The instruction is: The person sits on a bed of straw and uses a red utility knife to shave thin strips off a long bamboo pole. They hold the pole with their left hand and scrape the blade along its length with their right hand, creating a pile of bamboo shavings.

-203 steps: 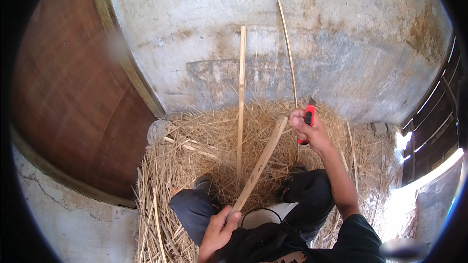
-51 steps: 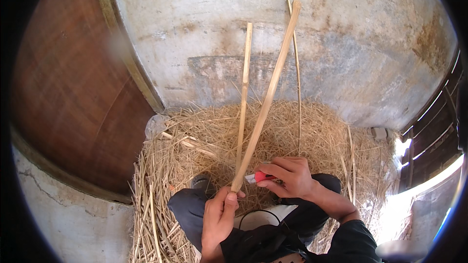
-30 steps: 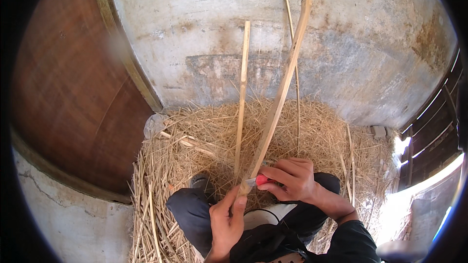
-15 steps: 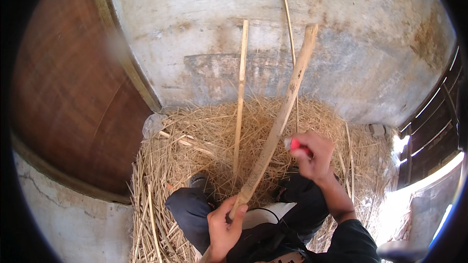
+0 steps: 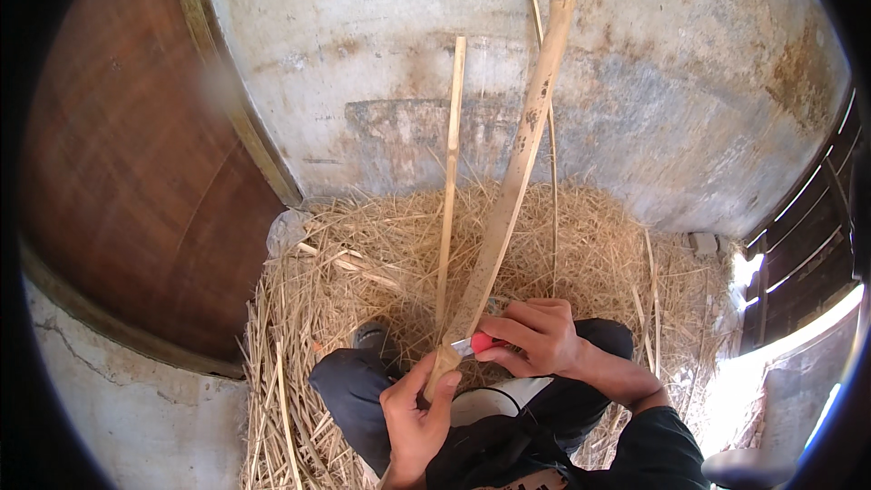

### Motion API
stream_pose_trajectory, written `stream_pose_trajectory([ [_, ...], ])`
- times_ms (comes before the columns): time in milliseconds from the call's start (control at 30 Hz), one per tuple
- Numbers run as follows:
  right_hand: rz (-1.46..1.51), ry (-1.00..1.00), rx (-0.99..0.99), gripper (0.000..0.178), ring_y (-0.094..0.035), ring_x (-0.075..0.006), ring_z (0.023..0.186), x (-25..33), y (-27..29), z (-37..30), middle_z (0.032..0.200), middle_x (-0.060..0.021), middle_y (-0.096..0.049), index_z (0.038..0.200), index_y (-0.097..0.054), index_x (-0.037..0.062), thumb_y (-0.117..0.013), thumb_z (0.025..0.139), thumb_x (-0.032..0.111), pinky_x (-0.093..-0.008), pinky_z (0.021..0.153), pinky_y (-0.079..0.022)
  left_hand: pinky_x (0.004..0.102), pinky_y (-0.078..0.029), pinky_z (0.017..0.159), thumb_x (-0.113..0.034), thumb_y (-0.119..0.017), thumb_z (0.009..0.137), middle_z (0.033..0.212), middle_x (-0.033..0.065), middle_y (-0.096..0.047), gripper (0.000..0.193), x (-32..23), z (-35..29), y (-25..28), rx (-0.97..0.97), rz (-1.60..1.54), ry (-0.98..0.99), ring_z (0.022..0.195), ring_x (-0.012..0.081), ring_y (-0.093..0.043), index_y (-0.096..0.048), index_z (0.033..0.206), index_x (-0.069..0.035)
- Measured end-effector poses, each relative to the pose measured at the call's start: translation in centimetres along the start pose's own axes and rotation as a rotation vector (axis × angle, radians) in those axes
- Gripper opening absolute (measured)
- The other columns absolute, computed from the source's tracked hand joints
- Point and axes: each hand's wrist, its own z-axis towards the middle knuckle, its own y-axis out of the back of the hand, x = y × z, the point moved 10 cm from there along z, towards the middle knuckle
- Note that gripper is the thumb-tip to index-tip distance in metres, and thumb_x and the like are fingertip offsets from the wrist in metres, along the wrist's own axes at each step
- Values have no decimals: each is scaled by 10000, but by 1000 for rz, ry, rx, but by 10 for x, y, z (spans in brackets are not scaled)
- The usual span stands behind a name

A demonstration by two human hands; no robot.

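My left hand (image 5: pixel 415 413) is closed round the near end of a long bamboo piece (image 5: pixel 515 186), thumb on one side and fingers on the other. The piece slants up and away to the right, its far end high in front of the wall. In my right hand (image 5: pixel 537 336) is a knife (image 5: pixel 485 343) with a red handle. Its short, pale blade rests against the bamboo, just above my left hand. Part of the handle is hidden by my fingers.
A narrow strip of bamboo (image 5: pixel 451 163) leans on the stained wall (image 5: pixel 390 18), and a thinner one (image 5: pixel 552 163) stands behind the held piece. Straw and shavings (image 5: pixel 363 240) cover the ground round my legs. A brown wooden panel (image 5: pixel 136 145) fills the left, dark slats (image 5: pixel 817 218) the right.
My right hand has come down and left with the knife, from beside the bamboo to its near end. The bamboo's far end has risen higher up the picture.
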Motion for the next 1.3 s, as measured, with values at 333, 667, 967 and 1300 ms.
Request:
stream_pose_trajectory([
  [333,-59,-47,-27,372,-607,-150,534,-5,4,2,699,33,-583,1065,-782,149,-909,800,378,-298,489,-447,306,-573,746,-57,-754,1002,977,225,-782,342,-13,-1,-1,-44,144,-121,862,128,-709,-704,1308,88],
  [667,-126,-40,-83,362,-592,-129,532,-8,14,7,690,45,-576,1040,-791,143,-917,788,370,-283,494,-437,269,-542,687,-69,-754,1011,922,160,-774,331,-10,-8,1,-31,143,-71,796,80,-639,-712,1300,88],
  [967,-175,1,-58,296,-595,-137,532,0,15,11,698,31,-610,1045,-801,144,-905,834,325,-276,493,-444,243,-476,602,-99,-744,1025,842,93,-739,321,1,-14,7,-7,153,-18,714,48,-584,-724,1299,67],
  [1300,-58,-603,-610,231,-486,-75,613,-170,129,-30,791,8,-693,1122,-774,25,-669,1074,225,-261,530,-341,293,-506,683,-219,-703,1076,946,128,-766,287,33,-69,6,268,76,221,798,83,-615,-756,1234,14],
])
